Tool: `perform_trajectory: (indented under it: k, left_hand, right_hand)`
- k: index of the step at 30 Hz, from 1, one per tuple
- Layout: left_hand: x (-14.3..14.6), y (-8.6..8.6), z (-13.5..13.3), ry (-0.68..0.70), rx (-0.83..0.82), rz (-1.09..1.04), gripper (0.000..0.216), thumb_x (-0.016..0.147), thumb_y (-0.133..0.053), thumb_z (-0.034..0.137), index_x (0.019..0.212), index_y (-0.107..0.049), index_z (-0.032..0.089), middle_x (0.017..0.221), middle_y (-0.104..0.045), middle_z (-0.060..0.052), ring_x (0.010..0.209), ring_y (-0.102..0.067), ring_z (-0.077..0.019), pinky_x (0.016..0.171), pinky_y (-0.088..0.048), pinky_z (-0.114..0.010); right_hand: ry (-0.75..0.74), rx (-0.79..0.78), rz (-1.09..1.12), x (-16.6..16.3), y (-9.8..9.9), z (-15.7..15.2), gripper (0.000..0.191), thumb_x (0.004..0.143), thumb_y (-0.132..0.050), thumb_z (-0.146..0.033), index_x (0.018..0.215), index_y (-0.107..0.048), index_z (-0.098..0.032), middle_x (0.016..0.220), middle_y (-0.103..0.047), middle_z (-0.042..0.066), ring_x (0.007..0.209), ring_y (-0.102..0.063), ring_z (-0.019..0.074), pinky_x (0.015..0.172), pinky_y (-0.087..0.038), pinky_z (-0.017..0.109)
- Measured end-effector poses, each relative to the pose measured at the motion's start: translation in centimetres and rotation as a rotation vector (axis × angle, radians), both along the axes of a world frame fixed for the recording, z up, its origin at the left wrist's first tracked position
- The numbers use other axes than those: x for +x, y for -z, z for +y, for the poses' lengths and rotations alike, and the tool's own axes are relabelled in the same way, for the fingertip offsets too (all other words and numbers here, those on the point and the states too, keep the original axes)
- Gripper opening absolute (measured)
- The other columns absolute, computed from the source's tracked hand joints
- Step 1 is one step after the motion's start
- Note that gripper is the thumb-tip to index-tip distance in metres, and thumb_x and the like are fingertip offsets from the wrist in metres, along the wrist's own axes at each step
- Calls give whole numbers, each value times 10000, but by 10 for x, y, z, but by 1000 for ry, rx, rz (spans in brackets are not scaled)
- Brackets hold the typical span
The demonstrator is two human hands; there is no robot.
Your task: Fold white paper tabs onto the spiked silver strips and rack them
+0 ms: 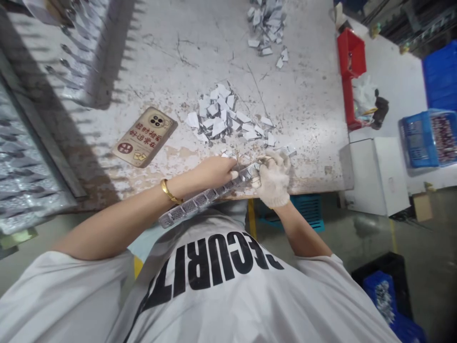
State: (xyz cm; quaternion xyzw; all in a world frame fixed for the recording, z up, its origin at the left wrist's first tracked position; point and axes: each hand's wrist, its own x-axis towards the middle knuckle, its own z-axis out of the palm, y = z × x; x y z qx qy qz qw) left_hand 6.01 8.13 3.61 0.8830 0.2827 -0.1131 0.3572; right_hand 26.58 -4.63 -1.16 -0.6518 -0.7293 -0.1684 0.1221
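A long segmented blister strip (209, 197) with small grey parts in its cells runs across my lap, from near my belly up to the table edge. My left hand (214, 172), bare with a gold bangle at the wrist, is shut around the strip's far part. My right hand (273, 180), in a white knit glove, grips the strip's far end. Torn white foil-backed scraps (224, 114) lie in a heap just beyond my hands on the scuffed white table (307, 105). A few loose scraps sit close to my fingers.
A second scrap heap (266, 28) lies at the table's far end. A phone in a tan case (144, 137) lies left of my hands. Stacked grey trays (24, 162) stand at the left. A red crate (352, 55), blue crates (430, 138) and a white cabinet (374, 176) stand right.
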Motion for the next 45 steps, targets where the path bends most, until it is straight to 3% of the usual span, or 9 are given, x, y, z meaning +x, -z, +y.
perform_trajectory:
  k: [4, 9, 16, 22, 29, 35, 40, 45]
  left_hand:
    - [1, 10, 0, 31, -32, -30, 265, 1013, -524, 285, 1126, -730, 164, 982, -800, -119, 817, -704, -241, 720, -446, -325]
    - [3, 21, 4, 47, -20, -42, 277, 992, -533, 277, 1141, -741, 171, 1016, -812, -123, 859, -725, -253, 697, -430, -326]
    - [5, 28, 9, 72, -46, -83, 316, 966, -531, 240, 1188, -749, 184, 1063, -816, -128, 886, -730, -269, 712, -449, -334]
    - [7, 21, 7, 95, 20, -29, 289, 992, -530, 263, 1165, -744, 173, 1015, -812, -138, 856, -730, -271, 710, -455, -333]
    - [5, 3, 4, 70, 3, 3, 346, 951, -528, 167, 1225, -739, 154, 1120, -816, -142, 929, -739, -266, 786, -503, -327]
    - [7, 12, 5, 116, 37, -1, 377, 946, -490, 163, 1241, -724, 187, 1113, -822, -123, 919, -747, -257, 748, -492, -314]
    - [4, 22, 7, 98, 53, -30, 286, 942, -497, 203, 1146, -696, 192, 1060, -815, -111, 883, -743, -250, 699, -462, -303]
    - [4, 17, 16, 83, 47, 29, 196, 948, -495, 216, 1017, -677, 206, 943, -795, -96, 795, -717, -245, 645, -429, -305]
  right_hand:
    - [63, -69, -33, -5, -5, 1, 210, 1038, -585, -292, 911, -724, -198, 1159, -753, 143, 1325, -631, 326, 1270, -398, 622]
    - [108, -96, -25, -11, -3, -1, 211, 1041, -573, -279, 998, -746, -167, 1168, -751, 175, 1285, -647, 337, 1241, -433, 625]
    - [34, -153, 85, -1, 7, 6, 226, 1031, -557, -282, 918, -732, -194, 1158, -737, 159, 1299, -641, 345, 1274, -412, 658]
    - [11, -237, 97, -1, 2, 14, 198, 1006, -571, -247, 929, -745, -193, 1152, -725, 152, 1301, -625, 344, 1310, -364, 677]
    - [52, -190, 121, -3, 9, 11, 205, 998, -572, -244, 917, -754, -194, 1170, -744, 159, 1313, -618, 352, 1306, -372, 665]
    - [-26, -266, 104, -3, 7, 19, 185, 985, -588, -229, 1000, -766, -180, 1193, -744, 155, 1298, -621, 355, 1345, -294, 674]
    - [41, -175, 147, -3, 16, 18, 207, 1002, -572, -259, 922, -752, -197, 1146, -746, 143, 1204, -654, 326, 1305, -379, 610]
    - [-23, -146, 244, 5, 23, 11, 215, 1015, -593, -367, 929, -727, -223, 1210, -733, 148, 1300, -621, 330, 1245, -458, 544]
